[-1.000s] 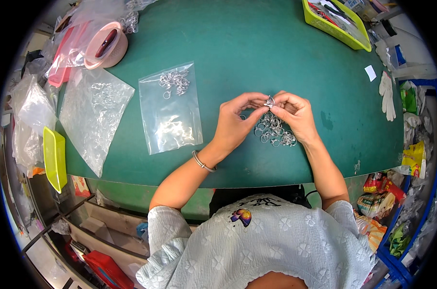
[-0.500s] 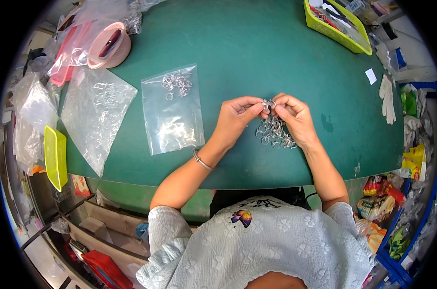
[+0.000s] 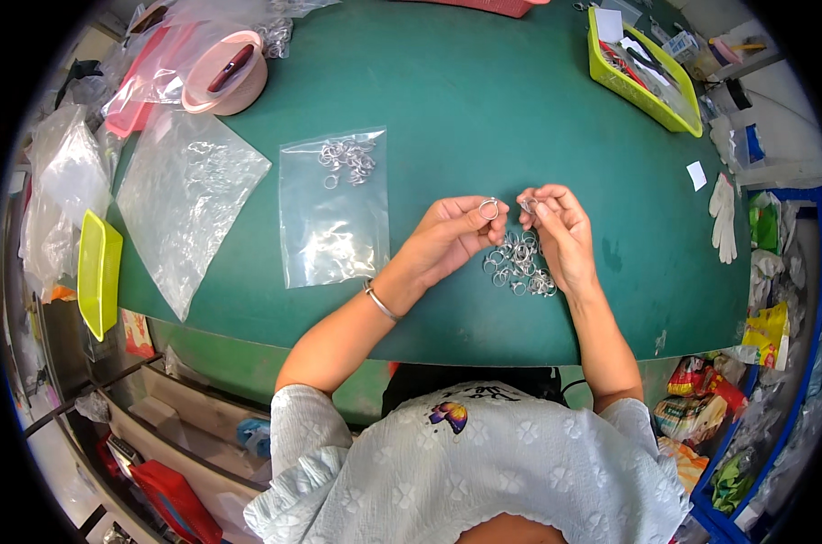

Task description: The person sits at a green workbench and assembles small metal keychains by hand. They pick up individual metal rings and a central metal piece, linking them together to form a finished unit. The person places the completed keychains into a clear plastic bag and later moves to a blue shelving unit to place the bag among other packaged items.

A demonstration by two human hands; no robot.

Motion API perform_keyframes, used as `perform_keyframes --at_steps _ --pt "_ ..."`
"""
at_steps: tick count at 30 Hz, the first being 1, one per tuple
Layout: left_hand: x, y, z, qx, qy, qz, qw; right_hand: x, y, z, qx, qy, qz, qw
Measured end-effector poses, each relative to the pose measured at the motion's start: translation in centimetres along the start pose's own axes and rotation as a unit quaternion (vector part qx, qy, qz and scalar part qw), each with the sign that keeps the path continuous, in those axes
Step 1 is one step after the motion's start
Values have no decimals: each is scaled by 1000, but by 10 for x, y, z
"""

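Observation:
Between its thumb and fingertips my left hand (image 3: 453, 231) pinches a silver ring (image 3: 489, 209), its hoop showing. Just across from it, my right hand (image 3: 563, 236) is closed on another silver ring (image 3: 529, 207), partly covered by the fingers. The hands are a short gap apart, above a loose pile of silver rings (image 3: 520, 264) on the green tabletop. Left of my left hand lies a flat clear plastic bag (image 3: 332, 231), with a smaller group of rings (image 3: 347, 160) at its upper part.
A second clear bag (image 3: 189, 204) lies further left. Around the table's edges are a pink bowl (image 3: 234, 86) with a dark red object, a yellow-green basket of tools (image 3: 642, 86), a narrow yellow-green tray (image 3: 98, 275), a white card (image 3: 696, 175) and a white glove (image 3: 723, 218).
My hands were together at one spot and have moved apart, each with a ring in its fingers. The whole view has shifted slightly.

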State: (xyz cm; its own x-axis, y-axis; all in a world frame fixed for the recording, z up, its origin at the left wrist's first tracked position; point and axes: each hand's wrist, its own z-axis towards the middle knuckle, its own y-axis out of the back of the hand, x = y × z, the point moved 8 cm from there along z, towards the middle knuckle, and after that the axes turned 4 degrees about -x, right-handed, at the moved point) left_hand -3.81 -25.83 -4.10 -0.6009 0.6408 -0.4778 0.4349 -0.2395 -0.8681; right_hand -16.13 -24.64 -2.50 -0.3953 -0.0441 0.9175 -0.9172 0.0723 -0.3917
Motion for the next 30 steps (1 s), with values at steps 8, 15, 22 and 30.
perform_keyframes --at_steps 8,15,22,30 --pt "-2 4 0 -48 -16 26 998 -2 -4 -2 -4 -28 28 999" --pt "-10 10 -4 -126 -93 210 965 -8 -7 -6 35 -50 -2 998" --pt "-11 2 -9 -141 -138 318 927 0 -15 -12 27 -19 -117 993" --pt "-18 -8 -19 -166 -247 431 852 33 -18 63 19 -28 -346 938"
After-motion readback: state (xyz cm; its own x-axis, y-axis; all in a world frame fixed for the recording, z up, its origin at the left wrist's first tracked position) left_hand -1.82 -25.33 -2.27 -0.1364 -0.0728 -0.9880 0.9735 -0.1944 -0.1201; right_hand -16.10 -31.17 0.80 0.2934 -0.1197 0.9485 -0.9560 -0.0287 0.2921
